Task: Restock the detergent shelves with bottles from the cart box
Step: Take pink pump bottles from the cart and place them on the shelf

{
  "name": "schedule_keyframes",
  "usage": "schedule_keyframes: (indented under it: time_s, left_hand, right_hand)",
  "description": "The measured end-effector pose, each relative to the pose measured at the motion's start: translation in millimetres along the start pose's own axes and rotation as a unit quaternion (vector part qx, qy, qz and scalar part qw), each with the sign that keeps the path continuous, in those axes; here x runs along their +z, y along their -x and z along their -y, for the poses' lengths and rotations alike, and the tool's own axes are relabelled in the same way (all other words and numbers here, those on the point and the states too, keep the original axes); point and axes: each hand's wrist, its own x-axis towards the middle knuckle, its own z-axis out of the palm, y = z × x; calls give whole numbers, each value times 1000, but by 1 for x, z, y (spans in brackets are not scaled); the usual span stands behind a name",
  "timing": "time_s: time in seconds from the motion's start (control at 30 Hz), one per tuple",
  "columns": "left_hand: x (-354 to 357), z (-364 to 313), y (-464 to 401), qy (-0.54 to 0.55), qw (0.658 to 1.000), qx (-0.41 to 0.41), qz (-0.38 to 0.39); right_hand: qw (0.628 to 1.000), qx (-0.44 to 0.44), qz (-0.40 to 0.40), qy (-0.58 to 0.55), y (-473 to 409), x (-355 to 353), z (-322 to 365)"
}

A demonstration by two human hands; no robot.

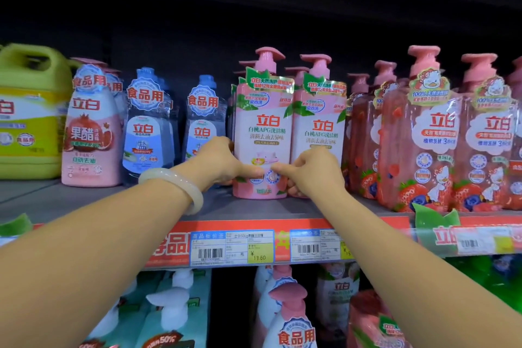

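Two hands are applied to the white peach detergent pump bottle [262,133] on the grey shelf [248,209]; the left hand [223,161] grips its left side. The right hand [308,172] grips its right side, thumbs meeting across the label.

Grey store shelving [254,210] — dim above

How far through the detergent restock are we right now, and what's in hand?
Done: the shelf already carries rows of pink pump bottles and blue bottles. In hand: the left hand and right hand have their grip on the front white-peach pump bottle, standing at the shelf front. Left: the gap beside the blue bottles; the cart box is out of view, so remaining stock is unknown.
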Motion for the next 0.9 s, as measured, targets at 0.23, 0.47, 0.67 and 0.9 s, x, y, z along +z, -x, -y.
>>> schedule_keyframes:
  time_s: [0.23,0.47,0.67,0.9]
  left_hand:
    - [-6,-4,18,-291,953,65,-52]
    - [-66,-1,65,-486,845,171,-140]
    - [-167,41,155,-549,811,132,-152]
    - [-315,130,312,-604,778,-62,-159]
  right_hand:
    - [996,-41,-33,74,15,-12,11]
    - [942,-235,15,238,70,-1,107]
    - [897,-338,79,275,156,64,200]
    - [863,-422,174,215,298,160,331]
